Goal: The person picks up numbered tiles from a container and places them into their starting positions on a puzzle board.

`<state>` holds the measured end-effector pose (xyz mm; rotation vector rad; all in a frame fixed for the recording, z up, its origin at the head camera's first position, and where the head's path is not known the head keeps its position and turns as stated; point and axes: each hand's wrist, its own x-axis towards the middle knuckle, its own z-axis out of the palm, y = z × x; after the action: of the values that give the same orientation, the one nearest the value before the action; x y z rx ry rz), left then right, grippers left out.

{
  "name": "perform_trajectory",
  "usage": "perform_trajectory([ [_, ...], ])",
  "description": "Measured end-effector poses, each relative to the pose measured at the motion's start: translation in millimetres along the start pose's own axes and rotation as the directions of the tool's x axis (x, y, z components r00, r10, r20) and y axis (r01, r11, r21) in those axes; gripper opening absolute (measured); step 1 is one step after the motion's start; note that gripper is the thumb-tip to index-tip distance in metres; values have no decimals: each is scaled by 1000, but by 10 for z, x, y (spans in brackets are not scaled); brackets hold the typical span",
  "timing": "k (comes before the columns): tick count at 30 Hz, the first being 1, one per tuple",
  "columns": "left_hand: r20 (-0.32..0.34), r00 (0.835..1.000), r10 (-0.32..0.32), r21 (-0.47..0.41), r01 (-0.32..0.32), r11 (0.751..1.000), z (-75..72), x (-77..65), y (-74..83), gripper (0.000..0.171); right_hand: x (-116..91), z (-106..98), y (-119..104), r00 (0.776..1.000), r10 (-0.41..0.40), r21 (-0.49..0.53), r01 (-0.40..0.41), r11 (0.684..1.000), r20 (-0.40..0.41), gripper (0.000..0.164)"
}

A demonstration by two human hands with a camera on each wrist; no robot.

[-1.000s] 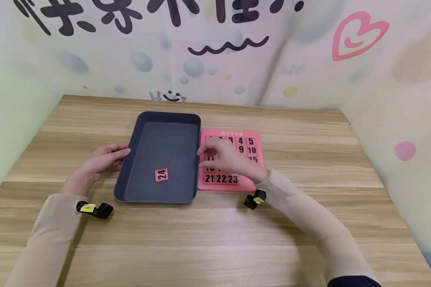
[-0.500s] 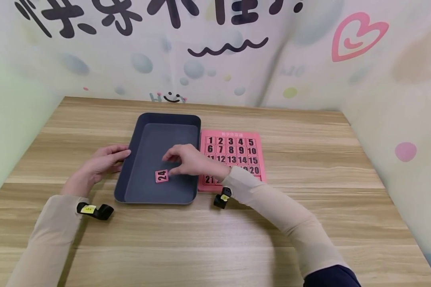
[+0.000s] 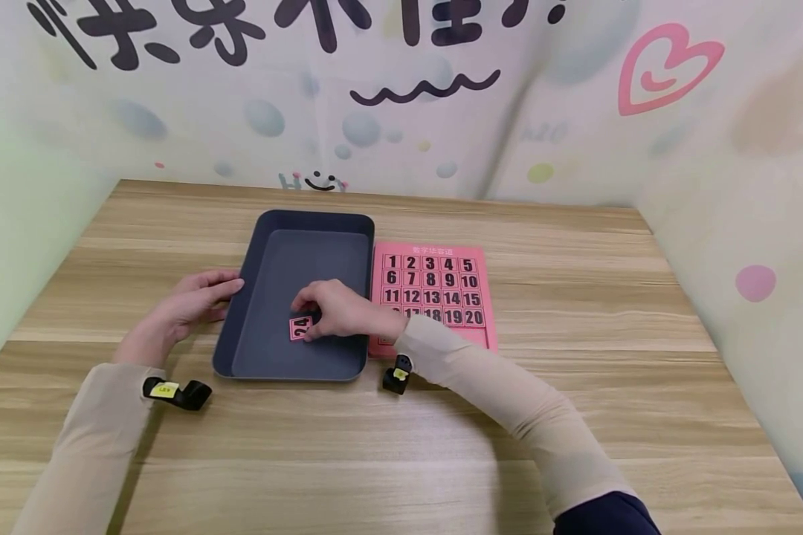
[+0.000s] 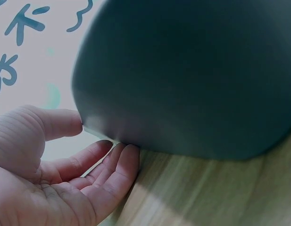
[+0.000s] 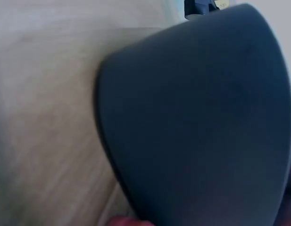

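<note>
In the head view a dark blue-grey tray (image 3: 317, 256) lies on the table. Inside it is a pink number tile (image 3: 300, 328) marked 24, turned sideways. My right hand (image 3: 344, 308) reaches over the tray's right rim; the thumb overlaps the tile's right side, while the index fingertip stands just beyond its far edge. My left hand (image 3: 197, 301) rests against the tray's left side, and the left wrist view shows the thumb at the rim and relaxed fingers touching the outer wall. The right wrist view is mostly filled by the tray's outer wall (image 5: 192, 117), hiding the fingers.
A pink number puzzle board (image 3: 435, 251) lies against the tray's right side, with rows of numbered tiles in it. My right forearm covers its lower left part. The wooden table (image 3: 274, 453) meets a printed wall (image 3: 401, 134) at the back.
My right hand has moved left from over the puzzle board into the tray and down to the tile marked 24. The left hand, tray and tile have stayed in place.
</note>
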<state>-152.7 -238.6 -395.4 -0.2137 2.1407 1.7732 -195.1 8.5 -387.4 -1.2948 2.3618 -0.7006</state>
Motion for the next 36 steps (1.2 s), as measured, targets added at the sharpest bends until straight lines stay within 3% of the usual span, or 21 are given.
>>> perform_trajectory([
  [14, -6, 1000, -1, 26, 1, 1000, 9, 8, 17, 62, 28, 55, -14, 1000, 23, -97, -25, 995, -21, 28],
  [21, 0, 1000, -8, 16, 8, 1000, 21, 12, 34, 62, -1, 18, -12, 999, 16, -82, -18, 996, -30, 25],
  [28, 9, 1000, -4, 19, 4, 1000, 8, 27, 22, 61, -165, -123, -41, 996, 15, -38, -18, 999, -92, 26],
  [36, 0, 1000, -7, 9, 7, 1000, 6, 10, 6, 57, -485, -310, 25, 987, 49, 35, -44, 998, -150, 27],
])
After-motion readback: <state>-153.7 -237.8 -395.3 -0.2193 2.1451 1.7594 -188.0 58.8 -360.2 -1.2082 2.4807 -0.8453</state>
